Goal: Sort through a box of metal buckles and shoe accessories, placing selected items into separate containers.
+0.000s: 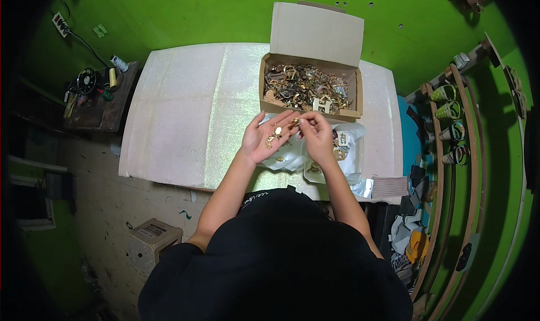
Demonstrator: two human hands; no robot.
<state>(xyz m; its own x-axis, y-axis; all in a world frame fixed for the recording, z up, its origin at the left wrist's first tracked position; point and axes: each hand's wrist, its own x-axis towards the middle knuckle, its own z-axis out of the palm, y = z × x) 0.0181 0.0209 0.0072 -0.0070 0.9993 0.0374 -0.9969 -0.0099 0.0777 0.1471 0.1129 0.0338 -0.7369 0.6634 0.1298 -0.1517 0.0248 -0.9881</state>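
Note:
My left hand point(264, 136) is turned palm up with its fingers stretched out. Several small gold-coloured metal pieces point(278, 131) lie on that palm. My right hand point(316, 134) pinches another small gold metal piece point(296, 121) over the left fingertips. Just beyond both hands stands an open cardboard box point(310, 111), filled with a jumble of buckles and metal fittings point(306, 85). Below the hands is a clear plastic bag point(288, 159). Partly behind my right wrist, a whitish plastic-lined tray point(355, 152) holds a few buckles point(341, 139).
The pale, shiny-covered table point(174, 113) carries a striped flat piece point(389, 186) at its right front corner. A wooden rack with sandals point(448, 110) stands to the right. On the left are a small side table with thread spools point(113, 77) and a stool point(154, 232).

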